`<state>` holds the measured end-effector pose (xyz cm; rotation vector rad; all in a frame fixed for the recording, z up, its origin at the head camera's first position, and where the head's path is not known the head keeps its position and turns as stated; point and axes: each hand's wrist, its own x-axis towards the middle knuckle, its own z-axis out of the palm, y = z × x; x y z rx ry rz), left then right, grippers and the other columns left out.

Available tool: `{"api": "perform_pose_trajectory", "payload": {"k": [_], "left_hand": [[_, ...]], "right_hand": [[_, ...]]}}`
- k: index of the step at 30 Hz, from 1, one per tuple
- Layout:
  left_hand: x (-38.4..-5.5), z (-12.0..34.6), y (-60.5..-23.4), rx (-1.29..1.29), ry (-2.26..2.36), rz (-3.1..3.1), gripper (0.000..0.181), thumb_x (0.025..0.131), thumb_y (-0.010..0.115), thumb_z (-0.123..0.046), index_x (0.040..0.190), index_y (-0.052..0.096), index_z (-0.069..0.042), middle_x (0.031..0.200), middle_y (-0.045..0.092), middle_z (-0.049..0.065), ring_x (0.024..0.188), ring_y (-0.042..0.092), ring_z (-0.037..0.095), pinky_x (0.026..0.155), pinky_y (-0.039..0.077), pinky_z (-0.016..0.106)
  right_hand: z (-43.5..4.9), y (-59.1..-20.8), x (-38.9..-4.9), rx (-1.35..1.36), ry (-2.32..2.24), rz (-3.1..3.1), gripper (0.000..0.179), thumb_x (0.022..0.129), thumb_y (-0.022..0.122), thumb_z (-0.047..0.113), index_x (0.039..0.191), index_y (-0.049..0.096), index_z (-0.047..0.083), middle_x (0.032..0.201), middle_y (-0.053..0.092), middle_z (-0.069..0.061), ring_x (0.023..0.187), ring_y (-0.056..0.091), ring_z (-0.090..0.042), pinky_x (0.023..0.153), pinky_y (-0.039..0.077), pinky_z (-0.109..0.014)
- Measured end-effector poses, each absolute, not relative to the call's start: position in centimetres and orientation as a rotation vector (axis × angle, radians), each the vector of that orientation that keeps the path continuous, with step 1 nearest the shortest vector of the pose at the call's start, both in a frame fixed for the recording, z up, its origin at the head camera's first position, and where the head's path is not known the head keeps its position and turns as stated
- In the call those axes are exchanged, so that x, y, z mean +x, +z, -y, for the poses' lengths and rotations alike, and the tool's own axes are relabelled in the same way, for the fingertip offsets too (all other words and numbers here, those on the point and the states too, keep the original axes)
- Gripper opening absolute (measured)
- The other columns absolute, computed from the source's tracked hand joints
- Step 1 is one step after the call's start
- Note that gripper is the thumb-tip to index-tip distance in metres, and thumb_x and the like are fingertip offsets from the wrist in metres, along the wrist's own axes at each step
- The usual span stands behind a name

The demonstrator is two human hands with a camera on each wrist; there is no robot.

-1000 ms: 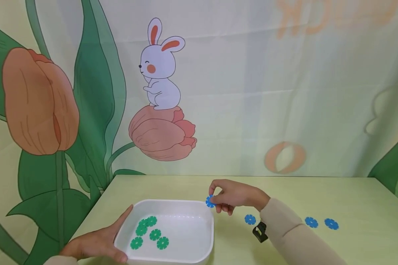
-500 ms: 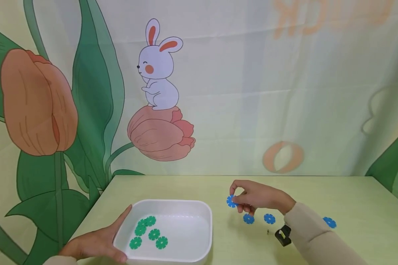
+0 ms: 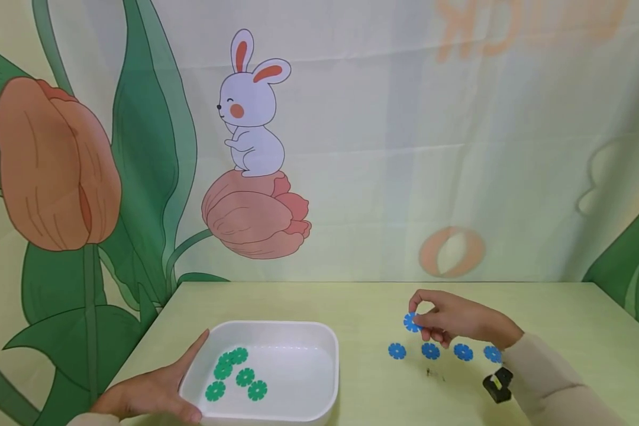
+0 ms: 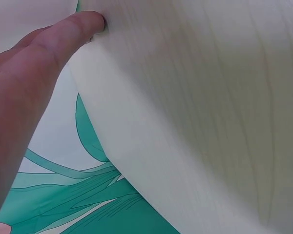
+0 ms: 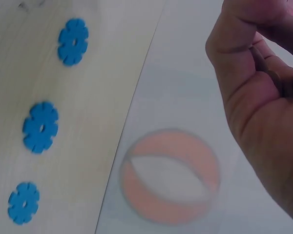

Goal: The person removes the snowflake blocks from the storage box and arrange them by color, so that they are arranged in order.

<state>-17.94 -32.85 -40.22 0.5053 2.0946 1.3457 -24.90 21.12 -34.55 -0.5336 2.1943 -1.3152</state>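
My right hand [image 3: 447, 319] pinches a blue notched plastic disc [image 3: 409, 322] between thumb and index finger, above the table and behind a row of similar discs. In the row lies a blue disc [image 3: 396, 351] at the left end; others, like this blue disc [image 5: 41, 127], lie flat and spaced apart. The right wrist view shows my bent fingers, with the pinched disc out of sight. My left hand [image 3: 154, 381] rests against the left side of a white plastic tub [image 3: 277, 421], thumb and index finger spread along it. Several green notched discs [image 3: 245, 377] lie inside, toward the left.
The pale table [image 3: 362, 302] runs back to a hanging cloth [image 3: 351, 148] printed with tulips and a rabbit. Small dark specks [image 3: 428, 373] show in front of the row. A black device [image 3: 497, 384] is on my right wrist.
My right hand has moved right, away from beside the tub's right rim, with the blue disc still pinched. More of the row has come into sight. My left hand stays at the tub.
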Motion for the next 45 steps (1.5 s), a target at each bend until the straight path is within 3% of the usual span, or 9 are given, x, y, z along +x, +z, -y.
{"api": "perform_pose_trajectory", "payload": {"k": [8, 14, 33, 45], "left_hand": [[-17.9, 32.8, -40.3, 0.503, 1.344, -2.09, 0.133, 0.084, 0.082, -0.032, 0.151, -0.032, -0.015, 0.151, 0.015, 0.026, 0.114, 0.046, 0.031, 0.093, 0.041, 0.027], [-17.9, 32.9, -40.3, 0.489, 1.366, -2.043, 0.132, 0.086, 0.08, -0.034, 0.15, -0.035, -0.016, 0.154, 0.006, 0.029, 0.117, 0.045, 0.031, 0.094, 0.042, 0.029], [-17.9, 32.8, -40.2, 0.485, 1.373, -2.043, 0.132, 0.086, 0.08, -0.032, 0.15, -0.034, -0.017, 0.154, 0.007, 0.028, 0.116, 0.046, 0.03, 0.094, 0.041, 0.028], [-18.0, 32.8, -40.2, 0.457, 1.35, -2.073, 0.133, 0.085, 0.081, -0.031, 0.151, -0.033, -0.017, 0.152, 0.014, 0.026, 0.114, 0.047, 0.03, 0.094, 0.042, 0.031]], "right_hand": [[-24.7, -35.4, -24.8, -0.503, -1.334, -2.199, 0.024, 0.105, 0.053, 0.019, 0.118, 0.045, 0.0, 0.076, 0.06, -0.011, 0.058, 0.048, -0.017, 0.055, 0.047, -0.03], [-27.4, -35.9, -24.8, -0.484, -1.371, -2.194, 0.026, 0.106, 0.052, 0.02, 0.119, 0.043, -0.001, 0.077, 0.059, -0.011, 0.059, 0.048, -0.018, 0.054, 0.045, -0.029], [-35.9, -38.3, -24.5, -0.404, -1.465, -2.168, 0.026, 0.109, 0.043, 0.02, 0.123, 0.04, -0.002, 0.083, 0.057, -0.007, 0.064, 0.049, -0.01, 0.06, 0.047, -0.028], [-39.0, -39.5, -23.9, -0.175, -1.401, -2.274, 0.021, 0.109, 0.038, 0.013, 0.122, 0.039, -0.002, 0.083, 0.057, -0.008, 0.067, 0.05, -0.014, 0.061, 0.047, -0.029]]}}
